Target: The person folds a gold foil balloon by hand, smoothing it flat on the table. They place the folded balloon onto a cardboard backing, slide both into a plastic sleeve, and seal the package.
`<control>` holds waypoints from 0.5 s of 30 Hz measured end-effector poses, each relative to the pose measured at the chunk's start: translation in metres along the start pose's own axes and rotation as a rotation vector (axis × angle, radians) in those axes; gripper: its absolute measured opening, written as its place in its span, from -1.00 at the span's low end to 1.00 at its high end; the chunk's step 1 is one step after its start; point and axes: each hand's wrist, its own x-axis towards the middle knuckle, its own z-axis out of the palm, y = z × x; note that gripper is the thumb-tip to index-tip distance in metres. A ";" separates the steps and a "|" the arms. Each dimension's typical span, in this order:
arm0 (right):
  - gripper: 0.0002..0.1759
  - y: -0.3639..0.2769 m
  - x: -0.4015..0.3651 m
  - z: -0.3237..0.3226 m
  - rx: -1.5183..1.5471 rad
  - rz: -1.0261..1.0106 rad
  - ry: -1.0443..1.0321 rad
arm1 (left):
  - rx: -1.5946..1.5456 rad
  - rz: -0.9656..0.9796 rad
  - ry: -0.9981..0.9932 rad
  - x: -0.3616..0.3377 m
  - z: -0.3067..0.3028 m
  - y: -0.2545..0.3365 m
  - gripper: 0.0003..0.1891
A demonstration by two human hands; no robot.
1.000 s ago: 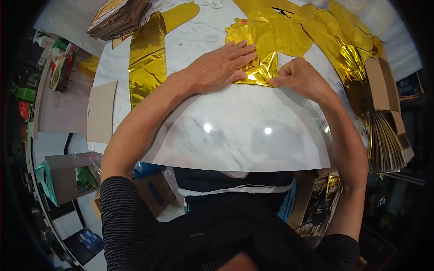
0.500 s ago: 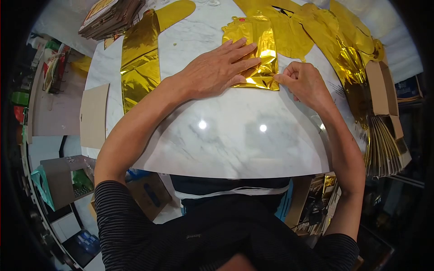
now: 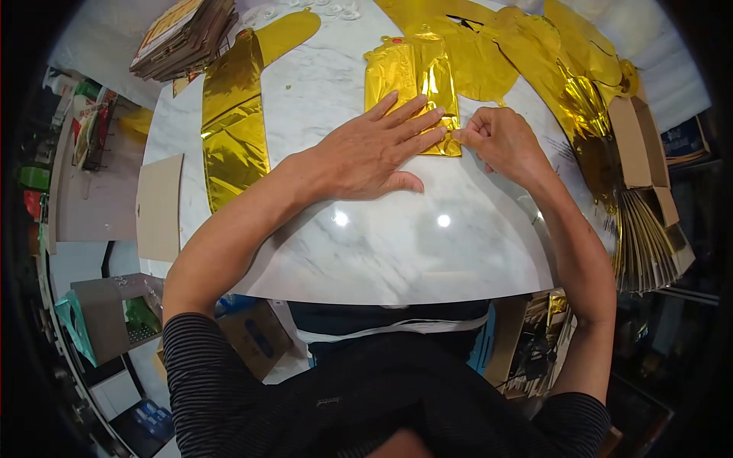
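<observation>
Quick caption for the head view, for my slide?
Left hand presses flat on folded gold foil on a marble table while right hand pinches its lower corner.

Two hands: left hand point(image 3: 366, 156), right hand point(image 3: 500, 141). One worktop point(image 3: 382, 252). One folded gold foil piece point(image 3: 408, 72). One long gold foil strip point(image 3: 233, 130). One heap of gold foil point(image 3: 534, 53), pieces too overlapped to count. One stack of flat packs point(image 3: 183, 34). One loose cardboard sheet point(image 3: 159, 206). One cardboard box point(image 3: 637, 141).

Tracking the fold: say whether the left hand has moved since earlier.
Yes. The left hand slid toward the near edge of the table; its palm now lies off the gold foil.
</observation>
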 end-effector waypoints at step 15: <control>-0.89 0.006 -0.022 0.014 -0.193 -0.419 0.271 | -0.025 0.004 0.038 -0.001 -0.001 0.000 -0.13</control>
